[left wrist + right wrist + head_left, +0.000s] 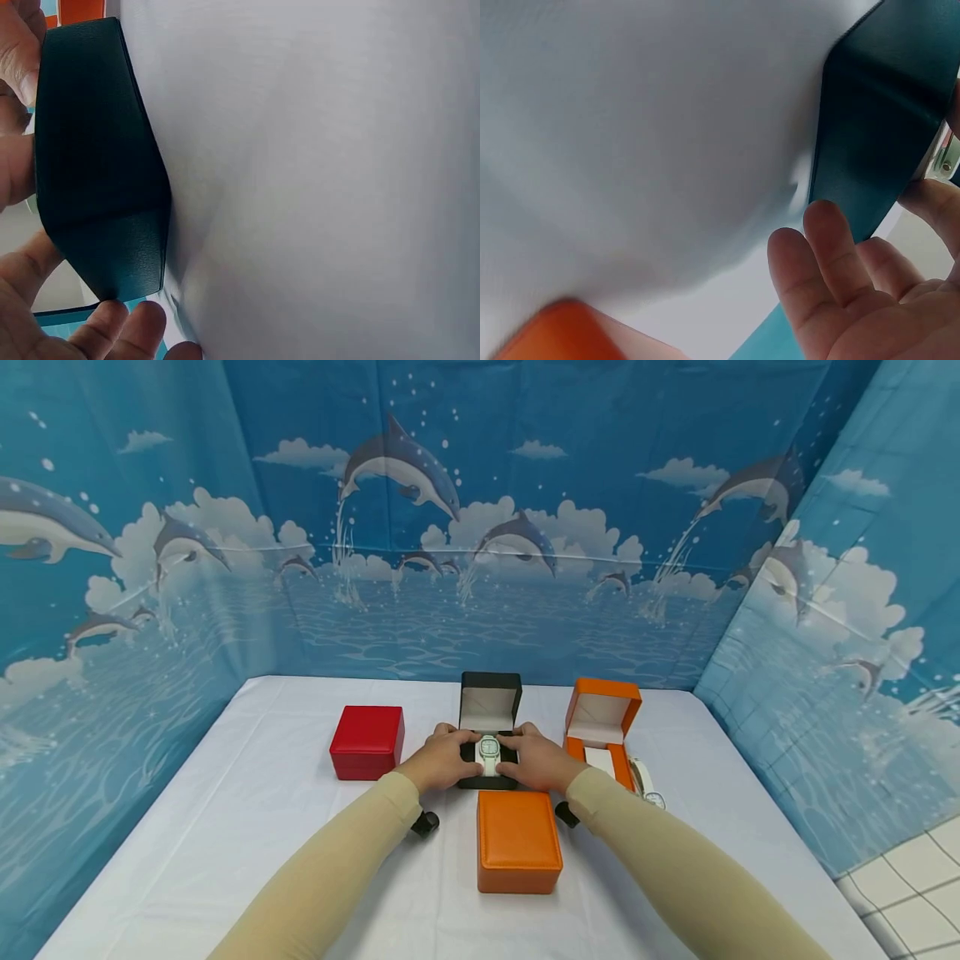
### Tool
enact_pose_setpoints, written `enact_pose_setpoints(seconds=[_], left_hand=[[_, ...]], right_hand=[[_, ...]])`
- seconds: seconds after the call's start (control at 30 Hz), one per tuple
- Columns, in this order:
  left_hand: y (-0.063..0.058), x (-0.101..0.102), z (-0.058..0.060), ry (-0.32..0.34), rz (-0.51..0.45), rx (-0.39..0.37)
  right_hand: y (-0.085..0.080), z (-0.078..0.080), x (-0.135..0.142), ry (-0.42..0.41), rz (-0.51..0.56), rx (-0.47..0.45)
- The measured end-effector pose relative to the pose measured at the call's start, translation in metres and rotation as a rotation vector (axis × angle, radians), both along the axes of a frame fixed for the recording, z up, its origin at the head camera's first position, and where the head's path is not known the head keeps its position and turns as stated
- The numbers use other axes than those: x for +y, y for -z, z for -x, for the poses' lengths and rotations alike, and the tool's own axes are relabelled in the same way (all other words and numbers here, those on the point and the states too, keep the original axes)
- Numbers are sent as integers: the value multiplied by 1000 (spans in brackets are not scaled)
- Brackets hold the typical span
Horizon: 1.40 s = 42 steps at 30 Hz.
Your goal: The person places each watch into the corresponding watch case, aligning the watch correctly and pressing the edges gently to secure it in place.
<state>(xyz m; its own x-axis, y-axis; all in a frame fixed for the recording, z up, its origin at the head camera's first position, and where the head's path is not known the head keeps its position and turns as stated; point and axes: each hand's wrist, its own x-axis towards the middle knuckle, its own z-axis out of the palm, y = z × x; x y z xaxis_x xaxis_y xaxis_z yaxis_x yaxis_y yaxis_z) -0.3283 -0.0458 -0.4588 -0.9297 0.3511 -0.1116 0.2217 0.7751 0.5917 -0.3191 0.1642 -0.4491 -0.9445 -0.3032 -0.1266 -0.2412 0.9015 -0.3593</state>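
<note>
Grips a white watch [489, 749] between left hand [444, 758] and right hand [538, 762], thumb and forefinger of each clamped on it from either side; cannot tell how firmly. Has the remaining fingers of both hands outside the walls of an opened black box [489, 783], loosely spread in both wrist views. Shows the watch within that box, dial toward the far edge of the white surface [262, 843], strap running toward the near side. Near the middle of that far edge, the black box itself, lid raised, pale lining facing the hands. Toward the far left corner, a closed red box [367, 742], apart from the black one. Toward the far right corner, an opened orange box [602, 689], lid also raised, with a white cushion [600, 760] inside. Just beside it, toward the right edge, a second watch [654, 799] with a pale strap; hard to tell whether touching. On the near side of the black box, between tan sleeves [330, 868], a closed orange box [519, 835]. Beyond the far edge, a blue curtain [450, 610] printed with dolphins and clouds.
</note>
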Motion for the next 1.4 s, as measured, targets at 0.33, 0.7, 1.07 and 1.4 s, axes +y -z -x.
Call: enact_pose_setpoints(seconds=[0.33,0.7,1.07,1.4], left_hand=[[2,0,1,7,10,8],[1,-1,-1,10,-2,-2],[-1,-1,-2,6,-11,-6],[1,-1,-1,6,-10,-10]], right_hand=[[1,0,-1,5,-2,-3],[0,-1,-1,-6,-12,8],[0,0,0,-5,-4,7],[2,0,1,1,2,15]])
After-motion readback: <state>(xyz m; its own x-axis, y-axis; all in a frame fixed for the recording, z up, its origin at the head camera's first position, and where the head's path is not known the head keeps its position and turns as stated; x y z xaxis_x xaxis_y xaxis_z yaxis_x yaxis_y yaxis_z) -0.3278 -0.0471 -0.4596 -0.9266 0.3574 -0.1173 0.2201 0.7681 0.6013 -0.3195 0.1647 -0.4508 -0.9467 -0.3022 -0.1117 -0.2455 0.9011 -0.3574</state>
